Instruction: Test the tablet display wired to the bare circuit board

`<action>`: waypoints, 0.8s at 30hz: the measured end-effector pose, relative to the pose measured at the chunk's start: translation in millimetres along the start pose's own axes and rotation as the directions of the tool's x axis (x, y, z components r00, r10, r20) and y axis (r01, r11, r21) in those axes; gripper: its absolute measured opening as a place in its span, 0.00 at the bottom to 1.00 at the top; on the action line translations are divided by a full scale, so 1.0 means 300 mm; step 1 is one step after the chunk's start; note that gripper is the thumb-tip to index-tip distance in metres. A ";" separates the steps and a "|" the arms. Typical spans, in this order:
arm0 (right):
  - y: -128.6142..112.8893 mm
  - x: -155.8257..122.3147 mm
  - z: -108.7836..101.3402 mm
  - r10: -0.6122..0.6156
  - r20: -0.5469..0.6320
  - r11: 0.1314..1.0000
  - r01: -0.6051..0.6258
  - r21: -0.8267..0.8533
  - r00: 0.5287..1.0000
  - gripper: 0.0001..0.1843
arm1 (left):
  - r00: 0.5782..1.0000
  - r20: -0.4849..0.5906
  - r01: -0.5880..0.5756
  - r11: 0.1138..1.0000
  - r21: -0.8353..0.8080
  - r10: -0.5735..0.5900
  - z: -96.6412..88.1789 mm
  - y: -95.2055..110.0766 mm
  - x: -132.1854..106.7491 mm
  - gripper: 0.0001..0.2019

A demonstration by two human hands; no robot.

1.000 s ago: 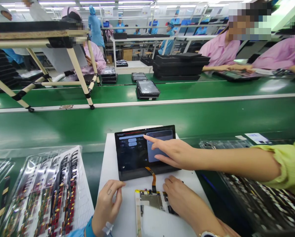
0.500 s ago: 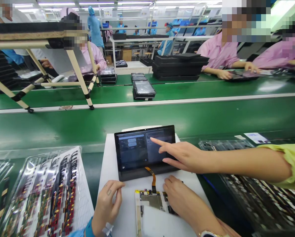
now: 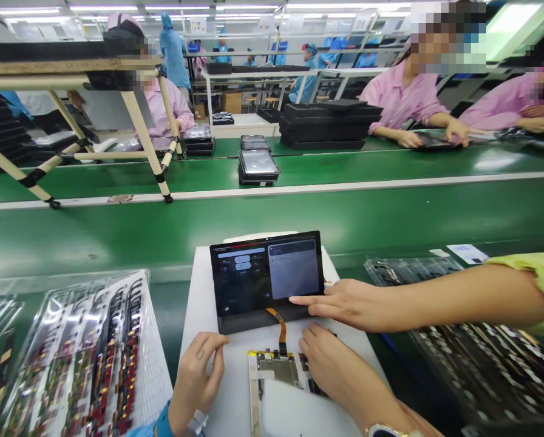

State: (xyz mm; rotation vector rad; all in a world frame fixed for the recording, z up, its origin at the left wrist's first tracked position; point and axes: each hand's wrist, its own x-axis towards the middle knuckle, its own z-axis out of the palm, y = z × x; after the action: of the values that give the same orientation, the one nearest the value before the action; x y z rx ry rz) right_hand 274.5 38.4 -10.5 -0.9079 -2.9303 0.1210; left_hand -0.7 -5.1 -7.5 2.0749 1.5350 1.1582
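A tablet screen (image 3: 249, 291), lit with a dark menu and a lighter panel at right, leans tilted on the white work surface (image 3: 194, 291). An orange ribbon cable (image 3: 283, 331) runs from it to a circuit board assembly (image 3: 272, 367), partly covered by a whitish sheet (image 3: 294, 409). My left hand (image 3: 199, 367), wearing a ring and a wrist band, rests left of the board with loosely bent fingers apart, holding nothing. My right hand (image 3: 329, 361) has its fingers curled over the board's upper right edge. A co-worker's hand (image 3: 340, 303) touches the screen's lower part with one finger.
A clear tray (image 3: 85, 346) of small parts lies at left, and another parts tray (image 3: 490, 358) at right. Beyond the green bench (image 3: 208, 218) stand a pipe frame (image 3: 139, 133), stacked tablets (image 3: 258, 167) and black trays (image 3: 326, 124). Several people sit across.
The co-worker's finger has moved down the screen from the upper middle to the lower part. A lighter panel now shows on the screen's right side. My hands stay put.
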 end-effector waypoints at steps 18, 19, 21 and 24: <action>0.254 -0.016 -0.034 0.328 -0.337 0.913 -0.205 0.353 0.882 0.10 | 1.000 0.006 0.020 0.999 -0.027 -0.020 0.008 -0.010 -0.014 0.12; 0.248 -0.018 -0.038 0.288 -0.315 0.918 -0.167 0.358 0.904 0.11 | 1.000 0.007 0.017 1.000 -0.023 -0.017 0.006 -0.009 -0.013 0.12; 0.252 -0.011 -0.076 0.186 -0.255 0.920 -0.077 0.385 0.949 0.14 | 1.000 0.009 0.006 1.000 -0.015 -0.005 0.003 -0.007 -0.009 0.12; 0.275 0.006 -0.166 0.031 -0.148 0.900 0.036 0.434 0.988 0.14 | 1.000 0.005 -0.010 1.000 -0.006 0.010 0.001 -0.006 -0.003 0.11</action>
State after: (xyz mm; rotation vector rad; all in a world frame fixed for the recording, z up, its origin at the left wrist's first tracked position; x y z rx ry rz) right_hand 323.9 110.1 31.0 -0.7969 -2.5973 0.6488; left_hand -1.9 -5.1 -9.3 2.0821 1.5190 1.1593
